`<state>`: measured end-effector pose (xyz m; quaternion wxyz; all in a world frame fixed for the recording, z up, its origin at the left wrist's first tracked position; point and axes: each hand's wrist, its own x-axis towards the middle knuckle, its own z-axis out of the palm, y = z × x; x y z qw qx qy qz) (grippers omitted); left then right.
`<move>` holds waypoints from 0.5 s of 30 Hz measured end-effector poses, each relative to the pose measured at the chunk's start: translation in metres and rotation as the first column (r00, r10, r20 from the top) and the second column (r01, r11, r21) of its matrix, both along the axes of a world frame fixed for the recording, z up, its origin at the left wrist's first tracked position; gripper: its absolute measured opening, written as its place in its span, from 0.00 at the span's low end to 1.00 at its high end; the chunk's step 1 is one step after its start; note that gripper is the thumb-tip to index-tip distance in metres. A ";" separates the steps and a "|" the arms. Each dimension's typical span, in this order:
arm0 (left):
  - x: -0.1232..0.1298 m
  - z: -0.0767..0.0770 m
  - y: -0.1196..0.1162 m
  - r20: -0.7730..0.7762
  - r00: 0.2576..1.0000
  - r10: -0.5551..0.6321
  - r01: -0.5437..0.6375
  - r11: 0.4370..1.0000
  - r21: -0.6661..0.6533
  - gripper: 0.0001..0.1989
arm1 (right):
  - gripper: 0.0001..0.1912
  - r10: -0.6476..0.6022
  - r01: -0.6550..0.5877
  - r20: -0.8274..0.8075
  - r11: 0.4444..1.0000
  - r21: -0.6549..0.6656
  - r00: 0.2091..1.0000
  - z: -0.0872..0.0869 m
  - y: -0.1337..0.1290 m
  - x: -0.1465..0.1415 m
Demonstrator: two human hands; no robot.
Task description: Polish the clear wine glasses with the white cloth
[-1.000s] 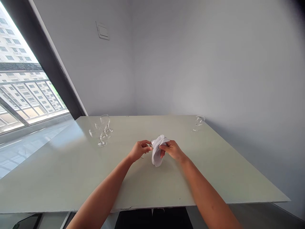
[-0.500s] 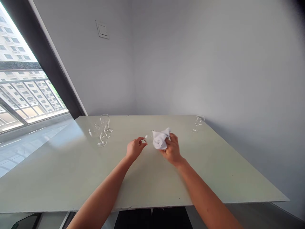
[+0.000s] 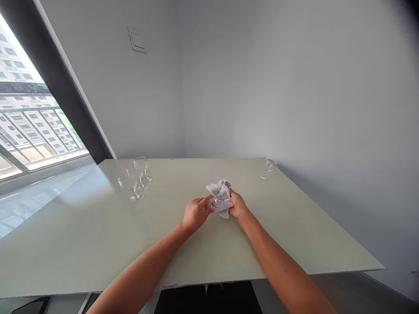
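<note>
My left hand (image 3: 196, 213) pinches the foot end of a clear stemmed glass (image 3: 212, 202) held sideways above the table. The glass bowl lies against a crumpled white cloth (image 3: 223, 201). Behind and under the cloth, my right hand (image 3: 237, 204) is closed on it, its fingers partly hidden by the folds. Three clear stemmed glasses stand close together at the left, the nearest one (image 3: 136, 197) in front. A single stemmed glass (image 3: 270, 165) is upright near the far right corner.
The pale table (image 3: 98, 244) reaches to the grey walls, with its front edge close to my body. A wall switch (image 3: 138, 41) is at the upper left, near a window with a railing (image 3: 39, 126).
My left hand has moved right with the glass, bringing it to the cloth. The cloth has opened out around the bowl in my right hand. The view has shifted slightly.
</note>
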<state>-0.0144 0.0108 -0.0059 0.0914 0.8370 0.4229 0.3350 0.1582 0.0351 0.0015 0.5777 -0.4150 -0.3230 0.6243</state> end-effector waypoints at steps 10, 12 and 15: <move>0.007 -0.003 0.004 0.342 0.899 0.274 -0.219 0.957 -0.192 0.20 | 0.19 -0.056 0.067 -0.122 0.994 0.091 0.991 -0.011 -0.019 -0.049; 0.009 -0.004 0.003 0.369 0.879 0.302 -0.260 0.952 -0.159 0.22 | 0.18 -0.021 0.030 -0.084 0.994 0.105 0.996 -0.009 -0.029 -0.060; 0.014 -0.006 -0.002 0.369 0.879 0.302 -0.269 0.953 -0.142 0.27 | 0.16 0.027 -0.026 -0.010 0.991 0.130 1.000 -0.011 -0.036 -0.069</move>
